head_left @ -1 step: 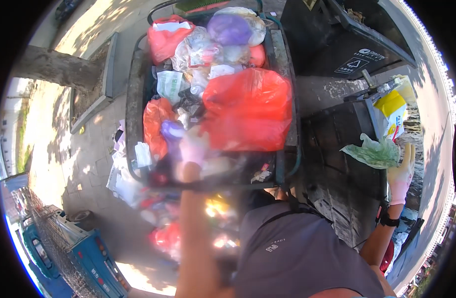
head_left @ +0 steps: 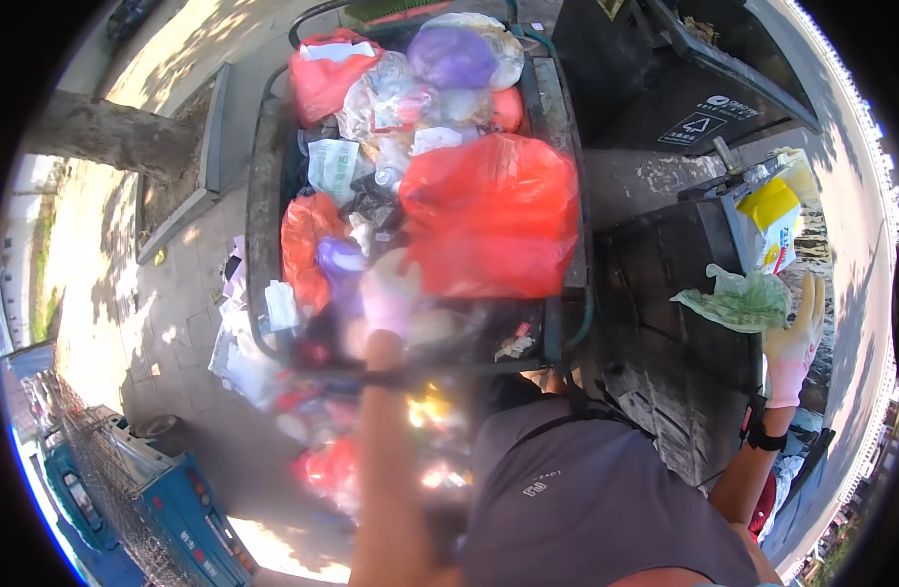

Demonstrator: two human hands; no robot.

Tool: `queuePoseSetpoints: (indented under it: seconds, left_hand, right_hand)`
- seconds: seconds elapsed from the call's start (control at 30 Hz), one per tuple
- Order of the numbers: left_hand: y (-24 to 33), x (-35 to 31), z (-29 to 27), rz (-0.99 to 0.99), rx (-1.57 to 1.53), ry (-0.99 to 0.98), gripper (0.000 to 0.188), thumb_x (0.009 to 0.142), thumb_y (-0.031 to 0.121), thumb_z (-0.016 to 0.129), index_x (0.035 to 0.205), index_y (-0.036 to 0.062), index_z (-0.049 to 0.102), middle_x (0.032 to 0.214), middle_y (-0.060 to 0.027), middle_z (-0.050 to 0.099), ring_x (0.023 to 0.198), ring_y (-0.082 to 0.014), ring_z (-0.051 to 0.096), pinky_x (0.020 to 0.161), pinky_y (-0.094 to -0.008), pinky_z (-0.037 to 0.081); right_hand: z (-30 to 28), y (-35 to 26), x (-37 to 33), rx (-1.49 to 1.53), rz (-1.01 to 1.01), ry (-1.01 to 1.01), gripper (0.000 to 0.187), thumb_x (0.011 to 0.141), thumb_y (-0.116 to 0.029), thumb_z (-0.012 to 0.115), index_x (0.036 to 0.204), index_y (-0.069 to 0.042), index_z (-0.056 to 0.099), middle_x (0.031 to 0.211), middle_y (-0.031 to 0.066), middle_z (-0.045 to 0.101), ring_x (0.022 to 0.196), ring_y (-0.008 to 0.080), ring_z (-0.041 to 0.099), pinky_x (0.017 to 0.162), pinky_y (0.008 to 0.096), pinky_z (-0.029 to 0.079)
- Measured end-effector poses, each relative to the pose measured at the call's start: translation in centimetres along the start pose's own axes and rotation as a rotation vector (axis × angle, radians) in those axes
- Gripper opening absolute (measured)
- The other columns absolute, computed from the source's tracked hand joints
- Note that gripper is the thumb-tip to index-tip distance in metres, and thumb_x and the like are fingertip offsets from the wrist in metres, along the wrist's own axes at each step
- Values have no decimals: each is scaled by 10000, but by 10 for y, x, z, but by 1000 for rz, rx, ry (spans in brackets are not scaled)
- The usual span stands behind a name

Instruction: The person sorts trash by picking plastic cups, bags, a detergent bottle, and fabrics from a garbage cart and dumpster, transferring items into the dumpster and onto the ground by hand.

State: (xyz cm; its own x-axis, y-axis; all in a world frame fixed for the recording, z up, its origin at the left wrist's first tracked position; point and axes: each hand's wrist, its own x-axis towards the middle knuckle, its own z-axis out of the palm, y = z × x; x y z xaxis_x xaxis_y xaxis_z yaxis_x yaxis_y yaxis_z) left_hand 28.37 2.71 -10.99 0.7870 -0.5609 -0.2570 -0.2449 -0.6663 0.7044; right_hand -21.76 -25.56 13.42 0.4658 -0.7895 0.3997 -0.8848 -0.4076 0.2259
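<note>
My left hand (head_left: 389, 293), in a pale pink-and-white glove, reaches over the near part of a trash-filled cart. It is at the lower left corner of a large red plastic bag (head_left: 494, 220), beside a purple bag (head_left: 342, 272). Motion smears its fingers, so its grip cannot be made out. Out at the far right, my right hand (head_left: 794, 338), gloved alike, has its fingers stretched out over the open black bin. A crumpled green plastic bag (head_left: 738, 298) lies against its thumb side. An orange-red bag (head_left: 306, 249) sits left of the purple one.
The metal cart's rim (head_left: 259, 196) surrounds the bags. The near black bin (head_left: 665, 254) stands to its right, with a yellow-and-white package (head_left: 772, 210) at its opening. Another black bin (head_left: 665, 88) stands behind. Loose trash (head_left: 322, 465) lies below the cart; a blue vehicle (head_left: 185, 519) is at lower left.
Hardly anything differs. My right hand has shifted slightly up and outward, and my left hand has moved very slightly.
</note>
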Motion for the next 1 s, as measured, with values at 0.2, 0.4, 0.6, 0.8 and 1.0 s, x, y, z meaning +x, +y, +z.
queuePoseSetpoints:
  seconds: [0.2, 0.4, 0.6, 0.8, 1.0]
  left_hand:
    - [128, -89, 12, 923, 261, -55, 287, 816, 117, 709, 1098, 122, 762, 901, -73, 704, 930, -295, 688, 1043, -474, 491]
    - [145, -119, 16, 1067, 343, -342, 354, 811, 137, 673, 1160, 142, 728, 886, -23, 639, 868, -225, 677, 859, -414, 537]
    - [120, -118, 2, 1035, 367, -249, 385, 842, 178, 670, 1226, 175, 687, 879, 3, 631, 707, -188, 670, 622, -350, 512]
    - [130, -120, -7, 1120, 512, -278, 283, 839, 218, 672, 1118, 193, 713, 869, 18, 635, 675, -150, 655, 604, -348, 497]
    - [137, -119, -14, 1365, 523, -313, 242, 834, 233, 670, 1073, 210, 704, 815, 24, 610, 564, -151, 589, 559, -351, 466]
  right_hand:
    - [-33, -184, 29, 645, -260, -8, 556, 799, 25, 655, 1354, 4, 638, 1407, 218, 644, 1290, 443, 604, 1119, 488, 469]
    - [55, -259, 23, 756, -324, -626, 396, 869, -79, 736, 1259, -17, 700, 1124, 170, 756, 986, 378, 735, 889, 423, 578]
    - [50, -253, 6, 1363, 170, -744, 323, 964, -59, 730, 1286, -37, 702, 1138, 79, 791, 978, 129, 738, 859, 296, 585]
    - [46, -267, 34, 992, -702, -880, 569, 903, -195, 801, 1447, -162, 638, 1078, 93, 788, 945, 252, 768, 868, 352, 578]
    - [30, -297, 48, 312, -1298, -1166, 279, 1013, -333, 596, 1193, -181, 744, 947, 141, 774, 844, 338, 751, 779, 459, 569]
